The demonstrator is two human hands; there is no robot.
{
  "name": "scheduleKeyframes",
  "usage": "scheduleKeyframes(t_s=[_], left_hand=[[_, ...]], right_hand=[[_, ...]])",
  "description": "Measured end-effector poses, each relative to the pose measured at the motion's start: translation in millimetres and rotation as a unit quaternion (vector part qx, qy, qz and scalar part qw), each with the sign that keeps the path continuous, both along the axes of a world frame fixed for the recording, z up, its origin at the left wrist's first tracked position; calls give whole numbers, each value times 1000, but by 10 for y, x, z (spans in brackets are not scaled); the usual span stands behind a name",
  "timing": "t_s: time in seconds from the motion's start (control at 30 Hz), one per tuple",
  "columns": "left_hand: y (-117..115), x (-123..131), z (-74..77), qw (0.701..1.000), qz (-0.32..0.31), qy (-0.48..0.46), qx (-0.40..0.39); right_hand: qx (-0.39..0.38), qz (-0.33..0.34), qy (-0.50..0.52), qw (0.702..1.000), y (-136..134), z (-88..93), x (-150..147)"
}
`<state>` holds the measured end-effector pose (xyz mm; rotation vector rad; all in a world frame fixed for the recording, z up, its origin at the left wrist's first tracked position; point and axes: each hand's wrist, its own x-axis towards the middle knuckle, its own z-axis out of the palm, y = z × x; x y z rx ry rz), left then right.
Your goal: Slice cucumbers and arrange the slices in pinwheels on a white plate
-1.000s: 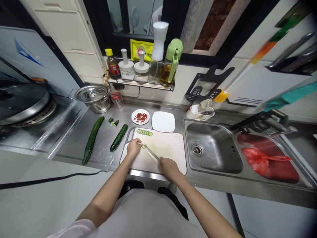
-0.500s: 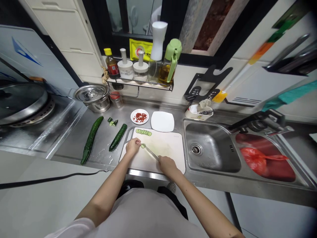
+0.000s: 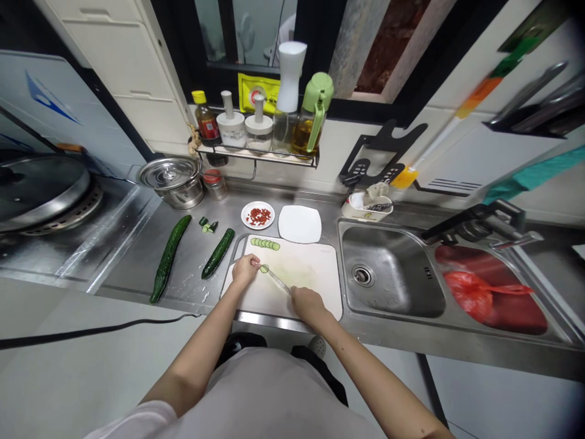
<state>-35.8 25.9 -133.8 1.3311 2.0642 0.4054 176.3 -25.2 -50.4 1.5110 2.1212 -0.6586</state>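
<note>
My right hand (image 3: pixel 309 305) is wrapped round the handle of a kitchen knife (image 3: pixel 280 283), its blade angled up and left over the white cutting board (image 3: pixel 315 274). The tip of the blade meets a thin cucumber slice (image 3: pixel 264 268). At the slice's left edge, my left hand (image 3: pixel 247 270) pinches with thumb and fingers. A row of overlapping cucumber slices (image 3: pixel 265 244) lies along the board's top left. Left of the board rest a shorter cucumber (image 3: pixel 218 253) and a longer whole cucumber (image 3: pixel 170 259).
Behind the board stand a plate of chopped red pieces (image 3: pixel 258 216) and a white square plate (image 3: pixel 300 224). Cucumber end pieces (image 3: pixel 208 225) lie on the counter. To the right is a steel sink (image 3: pixel 393 292); a lidded pot (image 3: pixel 171 180) stands back left, below a condiment shelf (image 3: pixel 260 152).
Almost nothing differs. The knife and my right hand have shifted very slightly left; my left hand stays at the cucumber slice.
</note>
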Motion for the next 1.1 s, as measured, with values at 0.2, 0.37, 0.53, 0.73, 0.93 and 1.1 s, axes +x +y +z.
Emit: scheduleKeyframes(t_s=[0.2, 0.37, 0.53, 0.73, 0.93, 1.1], left_hand=[[-9, 6, 20, 1000, -1, 2, 5], [-26, 15, 36, 1000, -5, 6, 8], [-35, 22, 34, 1000, -14, 6, 18], [-130, 90, 13, 998, -35, 32, 50], [-241, 199, 48, 992, -69, 74, 77], [-245, 254, 82, 990, -86, 75, 81]], right_hand=[[6, 1, 1, 1000, -58, -22, 54], [5, -7, 0, 1000, -136, -15, 135], [4, -11, 0, 1000, -199, -17, 233], [-3, -20, 5, 1000, -217, -14, 287], [20, -53, 41, 998, -254, -87, 399], [53, -129, 66, 988, -203, -140, 509]])
